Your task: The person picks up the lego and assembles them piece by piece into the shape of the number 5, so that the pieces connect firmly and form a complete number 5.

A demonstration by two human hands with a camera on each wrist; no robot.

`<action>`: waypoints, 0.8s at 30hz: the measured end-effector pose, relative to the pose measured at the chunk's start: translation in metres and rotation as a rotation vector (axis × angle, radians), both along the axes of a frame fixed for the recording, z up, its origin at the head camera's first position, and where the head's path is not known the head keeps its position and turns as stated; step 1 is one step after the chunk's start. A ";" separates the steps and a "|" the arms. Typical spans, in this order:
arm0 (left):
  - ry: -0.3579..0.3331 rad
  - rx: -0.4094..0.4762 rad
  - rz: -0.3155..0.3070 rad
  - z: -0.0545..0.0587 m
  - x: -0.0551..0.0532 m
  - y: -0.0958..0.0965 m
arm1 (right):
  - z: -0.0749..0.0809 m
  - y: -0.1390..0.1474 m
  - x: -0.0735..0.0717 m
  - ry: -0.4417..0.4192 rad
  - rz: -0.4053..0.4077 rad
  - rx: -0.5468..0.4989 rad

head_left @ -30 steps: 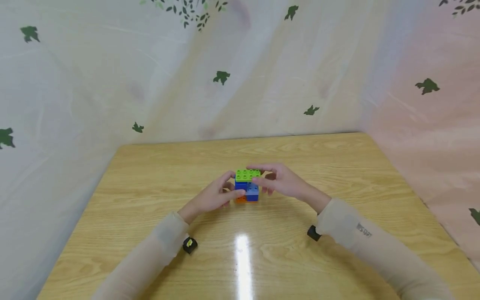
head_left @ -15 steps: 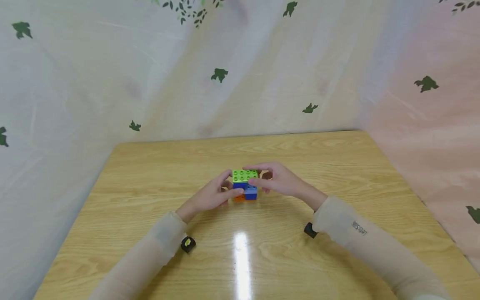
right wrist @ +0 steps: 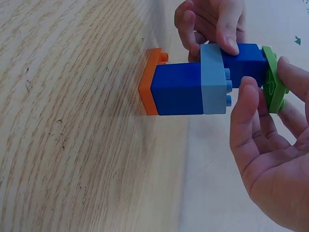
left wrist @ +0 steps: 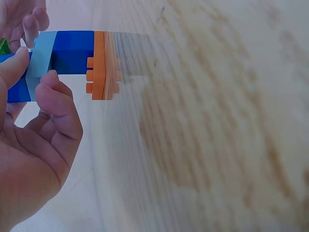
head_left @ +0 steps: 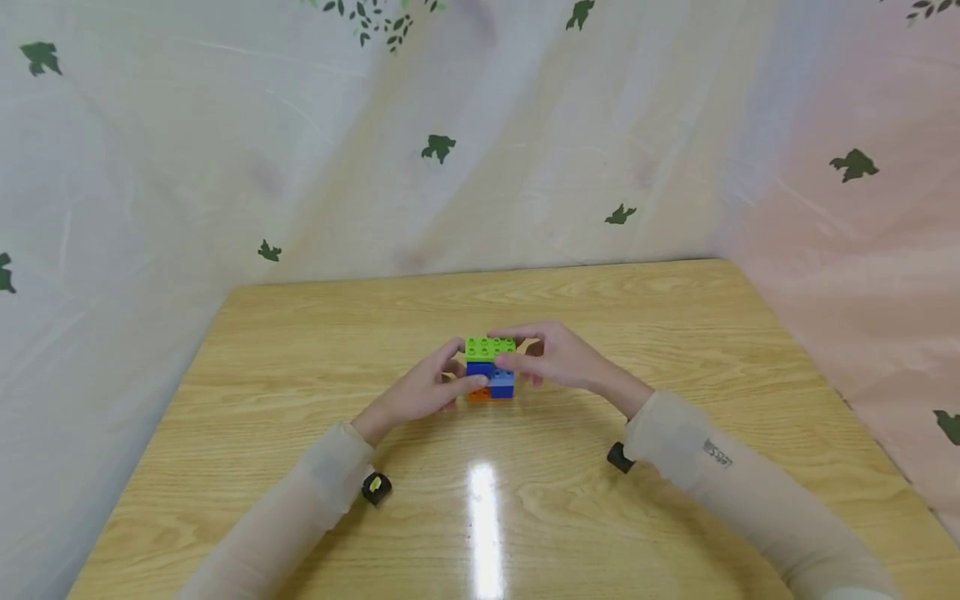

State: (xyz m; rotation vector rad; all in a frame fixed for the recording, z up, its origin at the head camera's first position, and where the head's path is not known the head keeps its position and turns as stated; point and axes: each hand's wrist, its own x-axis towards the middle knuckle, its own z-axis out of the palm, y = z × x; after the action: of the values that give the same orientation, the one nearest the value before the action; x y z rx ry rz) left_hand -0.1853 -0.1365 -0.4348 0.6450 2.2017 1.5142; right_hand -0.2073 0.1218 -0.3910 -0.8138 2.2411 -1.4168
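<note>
A stack of building bricks stands on the table, an orange plate [right wrist: 147,87] at its base. Above it sit a dark blue brick [right wrist: 176,89], a light blue brick [right wrist: 212,87] and another dark blue brick [right wrist: 246,60], set off to the left in the head view. A bright green studded plate [head_left: 480,348] tops the stack. My left hand [head_left: 423,390] grips the stack's left side around the upper dark blue and light blue bricks. From the right, my right hand [head_left: 558,357] pinches the green plate between thumb and fingers. Whether this plate is fully pressed down is hard to tell.
The wooden table [head_left: 337,325] spreads around the stack. Printed cloth [head_left: 525,125] hangs behind the table and at both sides. Black devices [head_left: 377,487] sit under the wrists at the sleeve cuffs.
The head view has shifted a little, so everything appears slightly further left and higher than a second ago. Both hands keep the same hold on the stack and the green plate.
</note>
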 end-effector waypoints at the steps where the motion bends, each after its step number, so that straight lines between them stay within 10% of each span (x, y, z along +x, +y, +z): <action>1: 0.001 -0.001 0.001 0.000 0.000 0.000 | 0.000 0.000 0.000 -0.002 -0.001 -0.002; 24: 0.022 -0.001 0.000 0.000 0.000 0.001 | -0.005 0.000 -0.004 0.018 0.017 -0.034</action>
State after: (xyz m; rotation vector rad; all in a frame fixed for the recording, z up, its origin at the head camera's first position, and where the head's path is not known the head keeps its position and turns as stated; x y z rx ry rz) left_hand -0.1853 -0.1357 -0.4343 0.6648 2.2182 1.5134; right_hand -0.2117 0.1222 -0.3959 -0.8573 2.2241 -1.4491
